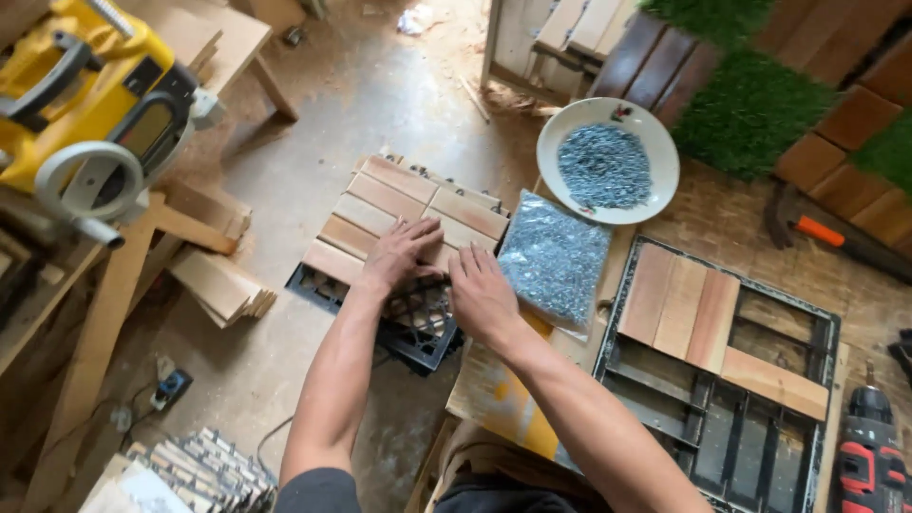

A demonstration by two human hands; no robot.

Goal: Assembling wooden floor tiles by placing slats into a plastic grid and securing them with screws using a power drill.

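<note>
Nearest you, at the bottom left, a stack of tile grids (204, 470) sits on the floor (275, 361).

Your left hand (397, 255) lies flat on the wood-slat tile (404, 214), fingers (423, 231) spread and pressing the slats, gripping nothing. Your right hand (483, 296) is just beside it, palm down at the tile's near edge where the black plastic grid (418, 328) shows bare, fingers extended, also holding nothing. The tile rests on the floor, partly off the corner of the low table (494, 389).

Step in hand, as a judgement: seating slats onto the grid, with the near row not yet filled. Next move likely calls for even downward pressure and keeping slat edges lined up with the grid before fixing.

Just right of your right hand, a clear bag of screws (554, 258) lies on the table. Further right is a second tile frame (731, 370) with a few slats on it, most of the grid open. A red-black drill (869, 456) stands at the right edge.

Farther off, a white bowl of screws (608, 161) sits beyond the bag. A hammer (826, 233) lies to the right. A yellow saw (85, 95) sits far left on a bench.
</note>
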